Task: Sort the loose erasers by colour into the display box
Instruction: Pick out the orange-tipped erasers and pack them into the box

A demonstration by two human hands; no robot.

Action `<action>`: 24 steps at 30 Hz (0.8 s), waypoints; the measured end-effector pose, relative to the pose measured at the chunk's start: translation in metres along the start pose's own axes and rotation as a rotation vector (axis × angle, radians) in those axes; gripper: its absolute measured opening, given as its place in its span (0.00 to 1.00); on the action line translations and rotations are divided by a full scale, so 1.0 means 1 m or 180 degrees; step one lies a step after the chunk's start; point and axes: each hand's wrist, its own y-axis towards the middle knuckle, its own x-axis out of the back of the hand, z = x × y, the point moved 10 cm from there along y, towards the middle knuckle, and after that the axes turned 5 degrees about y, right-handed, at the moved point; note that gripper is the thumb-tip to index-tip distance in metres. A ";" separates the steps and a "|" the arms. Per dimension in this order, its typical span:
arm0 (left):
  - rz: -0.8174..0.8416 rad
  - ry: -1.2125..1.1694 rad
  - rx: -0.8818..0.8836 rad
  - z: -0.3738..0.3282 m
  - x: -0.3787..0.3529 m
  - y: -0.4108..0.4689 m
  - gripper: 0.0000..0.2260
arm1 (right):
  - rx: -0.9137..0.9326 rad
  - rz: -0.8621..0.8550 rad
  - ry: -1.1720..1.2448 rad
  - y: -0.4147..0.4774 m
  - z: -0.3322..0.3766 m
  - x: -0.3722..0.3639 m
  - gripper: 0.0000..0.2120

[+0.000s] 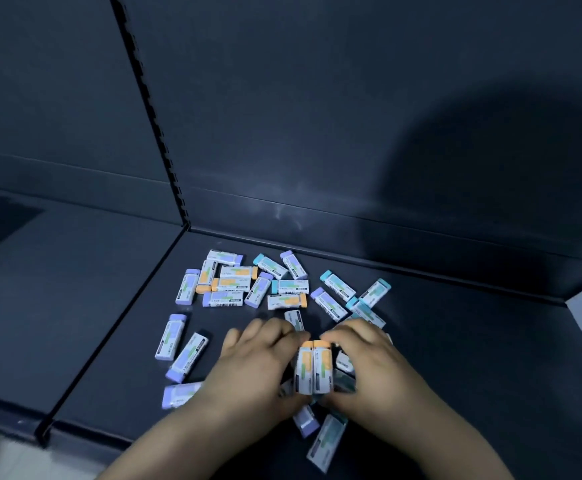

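Head view: left hand [258, 365] and right hand [372, 362] grip two orange erasers [313, 368] together; loose erasers [258, 289] surround them.

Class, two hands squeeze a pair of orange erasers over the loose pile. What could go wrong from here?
1. The orange erasers, pinched only between the left hand and right hand, may slip back into the mixed pile.
2. A careless move could sweep away the teal eraser lying near the right wrist.
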 end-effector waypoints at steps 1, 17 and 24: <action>-0.0116 0.0003 -0.0033 0.000 0.003 -0.003 0.28 | 0.0057 -0.0012 0.0031 -0.001 0.005 0.000 0.25; -0.0705 -0.0123 -0.0599 0.148 0.065 -0.085 0.28 | 0.0002 -0.0298 0.0056 0.049 0.153 -0.085 0.30; -0.0836 -0.0103 -0.0782 0.246 0.117 -0.125 0.30 | -0.0025 -0.0530 0.0156 0.089 0.249 -0.134 0.31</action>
